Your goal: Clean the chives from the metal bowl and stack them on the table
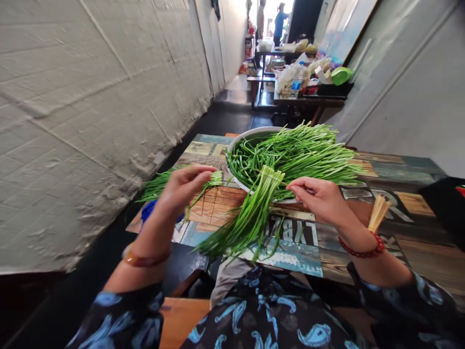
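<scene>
A bunch of garlic chives (pixel 250 213) lies near the table's front edge, pale cut ends pointing away from me. My right hand (pixel 317 196) is closed in a pinch beside those ends, on a thin wooden skewer (pixel 287 186) that runs into the stalks. To the left, my left hand (pixel 187 186) is raised with its fingers pinched together; what they hold, if anything, is not clear. Behind that hand lies another pile of chives (pixel 158 186), partly hidden by it. A large round basin (pixel 235 180) heaped with loose chives (pixel 308 152) stands just beyond the bunch.
Several bamboo skewers (pixel 379 213) stand in a bundle beyond my right wrist. Something blue (pixel 148 211) lies behind my left forearm. A plaster wall (pixel 90 121) runs along the left. Farther back, another table (pixel 312 99) carries bags and a water bottle (pixel 296 82); people stand by the doorway.
</scene>
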`<state>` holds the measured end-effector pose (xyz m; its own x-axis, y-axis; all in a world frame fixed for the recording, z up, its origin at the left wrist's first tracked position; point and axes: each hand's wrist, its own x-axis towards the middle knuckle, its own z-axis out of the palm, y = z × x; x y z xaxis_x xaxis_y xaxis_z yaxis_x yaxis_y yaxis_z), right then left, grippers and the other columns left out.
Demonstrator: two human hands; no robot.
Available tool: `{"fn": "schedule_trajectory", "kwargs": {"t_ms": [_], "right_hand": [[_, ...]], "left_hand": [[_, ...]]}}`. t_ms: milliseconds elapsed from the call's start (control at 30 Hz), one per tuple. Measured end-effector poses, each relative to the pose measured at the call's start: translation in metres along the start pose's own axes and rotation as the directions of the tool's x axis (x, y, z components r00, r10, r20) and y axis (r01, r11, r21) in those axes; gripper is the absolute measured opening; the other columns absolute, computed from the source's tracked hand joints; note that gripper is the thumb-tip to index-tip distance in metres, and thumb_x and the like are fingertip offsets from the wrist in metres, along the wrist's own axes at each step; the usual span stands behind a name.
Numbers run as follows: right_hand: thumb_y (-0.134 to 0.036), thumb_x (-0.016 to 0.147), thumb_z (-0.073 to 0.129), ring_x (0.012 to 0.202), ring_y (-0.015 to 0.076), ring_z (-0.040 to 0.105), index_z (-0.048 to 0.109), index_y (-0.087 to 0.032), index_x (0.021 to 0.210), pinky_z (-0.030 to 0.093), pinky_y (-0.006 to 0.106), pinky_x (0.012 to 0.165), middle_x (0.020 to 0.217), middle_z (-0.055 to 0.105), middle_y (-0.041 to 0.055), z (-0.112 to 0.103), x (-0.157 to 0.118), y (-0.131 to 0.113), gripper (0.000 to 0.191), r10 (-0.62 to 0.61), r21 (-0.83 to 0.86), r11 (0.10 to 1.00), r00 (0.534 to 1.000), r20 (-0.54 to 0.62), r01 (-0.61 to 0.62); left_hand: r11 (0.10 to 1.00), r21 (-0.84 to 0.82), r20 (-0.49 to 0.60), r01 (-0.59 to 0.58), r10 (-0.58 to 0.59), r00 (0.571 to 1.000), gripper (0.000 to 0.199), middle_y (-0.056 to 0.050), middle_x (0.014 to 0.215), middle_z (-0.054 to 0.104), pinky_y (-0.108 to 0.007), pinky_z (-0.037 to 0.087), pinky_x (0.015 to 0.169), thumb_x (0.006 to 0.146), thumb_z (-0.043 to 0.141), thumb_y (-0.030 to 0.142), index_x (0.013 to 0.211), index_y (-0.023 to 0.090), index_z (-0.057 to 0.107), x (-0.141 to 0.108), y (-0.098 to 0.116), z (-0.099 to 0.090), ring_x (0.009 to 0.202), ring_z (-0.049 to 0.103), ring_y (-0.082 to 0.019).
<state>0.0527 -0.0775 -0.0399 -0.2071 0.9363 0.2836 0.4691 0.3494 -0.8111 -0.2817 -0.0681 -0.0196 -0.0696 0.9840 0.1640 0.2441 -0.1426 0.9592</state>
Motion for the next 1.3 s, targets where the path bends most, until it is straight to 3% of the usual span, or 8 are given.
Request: {"fn": "schedule_trajectory", "kwargs": {"t_ms": [100, 167, 267, 367, 700, 867, 1167, 1300], "right_hand": [[-0.037, 0.092, 0.059, 0.055, 0.0157, 0.058, 0.077, -0.02, 0.086, 0.041, 0.026, 0.05, 0.062, 0.067, 0.0023, -0.006, -0.002, 0.009, 0.025, -0.043, -0.051, 0.998, 0.998, -0.046, 0.041], [-0.036, 0.093, 0.058, 0.057, 0.016, 0.06, 0.077, -0.02, 0.087, 0.042, 0.026, 0.053, 0.064, 0.068, 0.0023, -0.009, -0.004, 0.015, 0.025, -0.068, -0.086, 0.994, 0.995, -0.074, 0.061], [-0.032, 0.094, 0.057, 0.06, 0.0158, 0.062, 0.077, -0.019, 0.088, 0.044, 0.027, 0.057, 0.07, 0.072, 0.0027, -0.015, -0.003, 0.023, 0.024, -0.117, -0.136, 0.986, 0.986, -0.116, 0.101], [-0.027, 0.093, 0.056, 0.062, 0.0151, 0.062, 0.077, -0.018, 0.09, 0.044, 0.026, 0.059, 0.076, 0.074, 0.0034, -0.022, 0.001, 0.033, 0.023, -0.139, -0.13, 0.984, 0.983, -0.118, 0.123], [-0.03, 0.091, 0.059, 0.063, 0.0146, 0.06, 0.072, -0.015, 0.101, 0.045, 0.026, 0.06, 0.072, 0.067, 0.0017, -0.019, 0.025, 0.058, 0.022, -0.045, 0.069, 0.996, 0.996, -0.082, 0.051], [-0.03, 0.089, 0.061, 0.066, 0.0144, 0.061, 0.07, -0.016, 0.099, 0.049, 0.026, 0.061, 0.077, 0.066, 0.0022, -0.016, 0.026, 0.059, 0.02, 0.019, 0.18, 0.984, 0.997, -0.081, -0.004], [-0.029, 0.083, 0.063, 0.052, 0.0099, 0.058, 0.065, -0.017, 0.086, 0.043, 0.02, 0.045, 0.07, 0.064, -0.0011, -0.01, 0.026, 0.048, 0.012, 0.146, 0.392, 0.913, 0.988, -0.047, -0.116], [-0.026, 0.081, 0.063, 0.051, 0.0092, 0.06, 0.064, -0.017, 0.084, 0.044, 0.02, 0.046, 0.07, 0.064, -0.0014, -0.009, 0.025, 0.047, 0.01, 0.162, 0.42, 0.899, 0.985, -0.066, -0.12]], "left_hand": [[0.996, -0.049, 0.154, -0.075, 0.081, 0.985, 0.027, -0.005, 0.083, 0.069, -0.027, 0.043, 0.067, 0.075, 0.078, 0.039, 0.088, 0.015, 0.08, 0.01, 0.013, 0.07, 0.077, 0.058, -0.016], [0.986, -0.164, 0.197, -0.033, 0.066, 0.978, 0.033, -0.004, 0.078, 0.068, -0.025, 0.041, 0.065, 0.074, 0.079, 0.044, 0.088, 0.015, 0.08, 0.016, 0.016, 0.106, 0.071, 0.055, -0.013], [0.956, -0.287, 0.228, 0.062, 0.005, 0.974, 0.04, -0.001, 0.065, 0.063, -0.022, 0.033, 0.053, 0.071, 0.081, 0.051, 0.085, 0.013, 0.078, 0.025, 0.016, 0.141, 0.056, 0.045, -0.008], [0.941, -0.32, 0.238, 0.111, -0.033, 0.971, 0.038, 0.001, 0.061, 0.061, -0.02, 0.029, 0.049, 0.071, 0.082, 0.049, 0.08, 0.013, 0.077, 0.035, 0.013, 0.159, 0.052, 0.042, -0.006], [0.916, -0.362, 0.268, 0.17, -0.072, 0.961, 0.035, -0.001, 0.067, 0.068, -0.021, 0.044, 0.054, 0.067, 0.086, 0.044, 0.078, 0.014, 0.073, 0.054, 0.003, 0.19, 0.055, 0.055, -0.009], [0.916, -0.354, 0.3, 0.187, -0.078, 0.951, 0.033, -0.002, 0.07, 0.07, -0.022, 0.046, 0.057, 0.07, 0.085, 0.043, 0.081, 0.014, 0.074, 0.054, 0.003, 0.189, 0.058, 0.058, -0.011], [0.936, -0.329, 0.279, 0.126, -0.031, 0.96, 0.029, -0.001, 0.07, 0.068, -0.021, 0.042, 0.056, 0.073, 0.083, 0.042, 0.08, 0.015, 0.075, 0.045, 0.008, 0.183, 0.058, 0.054, -0.009], [0.956, -0.265, 0.35, 0.129, -0.029, 0.936, 0.036, -0.003, 0.073, 0.069, -0.022, 0.042, 0.057, 0.076, 0.079, 0.048, 0.086, 0.014, 0.076, 0.038, 0.013, 0.177, 0.061, 0.055, -0.011]]}}
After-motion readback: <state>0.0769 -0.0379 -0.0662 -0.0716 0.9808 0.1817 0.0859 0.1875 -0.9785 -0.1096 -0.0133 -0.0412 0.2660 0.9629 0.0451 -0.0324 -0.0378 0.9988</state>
